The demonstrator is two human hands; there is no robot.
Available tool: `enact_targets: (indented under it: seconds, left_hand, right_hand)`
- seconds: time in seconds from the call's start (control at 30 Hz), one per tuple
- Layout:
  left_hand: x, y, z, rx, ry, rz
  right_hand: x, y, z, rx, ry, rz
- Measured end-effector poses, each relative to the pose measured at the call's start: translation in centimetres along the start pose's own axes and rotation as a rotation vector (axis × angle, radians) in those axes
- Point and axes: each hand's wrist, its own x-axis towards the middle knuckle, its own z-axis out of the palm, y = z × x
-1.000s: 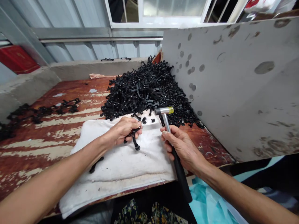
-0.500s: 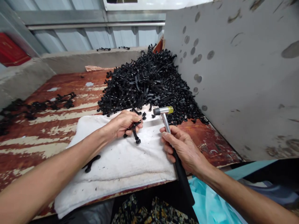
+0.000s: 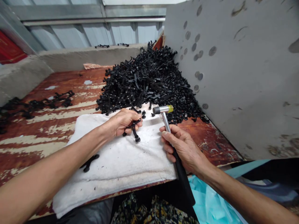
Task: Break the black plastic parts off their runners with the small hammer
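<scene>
My left hand [image 3: 127, 121] is closed around a black cabinet-handle-like part [image 3: 135, 134], whose rounded end points down over the white cloth [image 3: 112, 165]. Its fingers hide much of the part. In my right hand [image 3: 178, 144] is a small mallet [image 3: 165, 119] with a shiny metal neck, a dark grey face, a yellow face and a black grip. The mallet's head is raised at the cloth's right edge, apart from the held part. Small black pieces [image 3: 144, 115] lie on the cloth between the hands. Another black part [image 3: 90, 163] lies partly behind my left forearm.
A big heap of black parts [image 3: 144, 77] covers the back of the worn red-brown table [image 3: 58, 121]. More black parts [image 3: 35, 107] lie at the left. A grey spotted panel [image 3: 233, 81] stands along the right, and a low concrete ledge [image 3: 70, 60] runs behind. Turquoise material [image 3: 207, 199] hangs below right.
The view has shifted slightly. Both hands keep their grips and almost the same positions, with the mallet still raised beside the held part.
</scene>
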Motion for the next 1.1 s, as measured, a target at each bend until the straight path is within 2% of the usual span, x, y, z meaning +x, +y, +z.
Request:
enact_targets:
  seconds: [0.3, 0.43, 0.5, 0.6, 0.67, 0.73, 0.8, 0.93, 1.1]
  left_hand:
    - [-0.2, 0.2, 0.1, 0.102, 0.040, 0.025]
    - [-0.2, 0.9, 0.4, 0.234, 0.060, 0.005]
    - [-0.3, 1.1, 0.6, 0.266, 0.068, -0.027]
    - [-0.4, 1.3, 0.5, 0.260, 0.051, -0.063]
    - [-0.4, 1.2, 0.4, 0.253, 0.034, -0.070]
    - [-0.4, 1.2, 0.3, 0.258, 0.025, -0.070]
    - [-0.2, 1.1, 0.3, 0.266, 0.034, -0.072]
    - [0.2, 1.1, 0.2, 0.254, 0.047, -0.079]
    - [0.2, 0.9, -0.7, 0.195, -0.094, -0.065]
  right_hand:
    - [0.0, 0.2, -0.3, -0.047, -0.020, -0.004]
    - [0.3, -0.5, -0.6, -0.283, -0.064, -0.083]
    - [0.9, -1.1, -1.0, -0.511, -0.066, -0.199]
    - [2.2, -1.7, -1.7, -0.838, -0.062, -0.491]
    - [3.1, -1.8, -2.0, -0.978, -0.068, -0.683]
    - [3.6, -1.7, -2.1, -1.064, -0.074, -0.792]
    - [3.9, -1.6, -2.1, -1.166, -0.085, -0.810]
    - [4.0, -1.4, -1.8, -1.443, -0.082, -0.717]
    - [3.9, -1.9, -1.4, -1.593, -0.089, -0.657]
